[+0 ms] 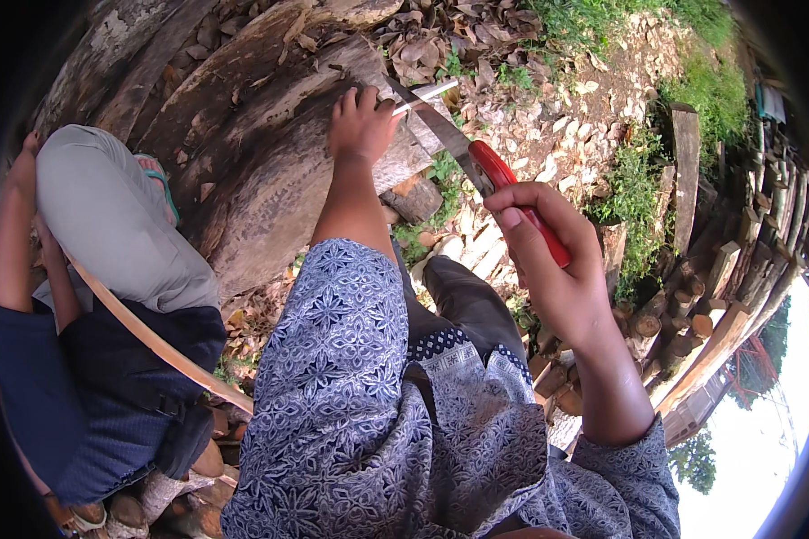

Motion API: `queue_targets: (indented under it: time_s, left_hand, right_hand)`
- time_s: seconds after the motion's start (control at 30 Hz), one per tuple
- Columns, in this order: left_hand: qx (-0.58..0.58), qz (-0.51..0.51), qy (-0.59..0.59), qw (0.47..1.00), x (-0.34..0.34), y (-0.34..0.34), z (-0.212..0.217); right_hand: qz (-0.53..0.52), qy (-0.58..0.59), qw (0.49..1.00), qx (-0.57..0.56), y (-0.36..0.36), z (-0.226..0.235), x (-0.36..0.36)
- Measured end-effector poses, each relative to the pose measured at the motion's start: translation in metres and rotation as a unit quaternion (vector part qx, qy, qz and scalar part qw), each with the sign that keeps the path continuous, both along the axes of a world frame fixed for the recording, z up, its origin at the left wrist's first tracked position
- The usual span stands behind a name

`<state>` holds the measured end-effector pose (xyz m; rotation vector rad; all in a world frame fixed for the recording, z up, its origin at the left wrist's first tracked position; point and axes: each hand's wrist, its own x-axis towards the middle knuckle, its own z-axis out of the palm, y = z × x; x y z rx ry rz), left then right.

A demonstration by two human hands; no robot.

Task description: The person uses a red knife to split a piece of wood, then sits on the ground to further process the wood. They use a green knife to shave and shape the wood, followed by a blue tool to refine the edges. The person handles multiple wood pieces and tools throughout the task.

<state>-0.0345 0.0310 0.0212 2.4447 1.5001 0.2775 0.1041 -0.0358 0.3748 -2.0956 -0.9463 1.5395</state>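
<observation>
On the big log point(270, 171), a thin pale stick point(425, 93) under a knife
Left hand point(361, 121) pinches the stick against the wood to steady it; right hand point(548, 260) has fingers clamped round the red-handled knife point(476, 166), blade meeting the stick; a crouching person point(108, 296) alongside

A seated person point(108, 296) in grey trousers; stacked firewood point(692, 314) beside dry leaves point(440, 36).

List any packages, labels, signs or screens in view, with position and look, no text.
None in view: an outdoor woodpile scene.
Right hand grips a red-handled knife with a dark blade.
Left hand pins a thin pale stick on a large weathered log.
</observation>
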Motion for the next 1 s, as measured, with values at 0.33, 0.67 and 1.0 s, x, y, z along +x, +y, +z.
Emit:
queue_targets:
  time_s: [0.33,0.67,1.0]
  left_hand:
    - [0.008,-0.009,0.018,1.0,0.001,0.001,0.002]
    - [0.002,-0.002,0.042,0.999,0.003,0.001,0.004]
    - [-0.001,0.011,0.046,0.999,0.005,-0.002,-0.001]
  right_hand:
    - [-0.008,-0.022,0.999,0.049,0.023,-0.056,-0.007]
    - [-0.039,0.004,0.997,0.065,-0.026,-0.058,-0.003]
    - [-0.034,-0.011,0.989,0.143,-0.048,-0.083,-0.014]
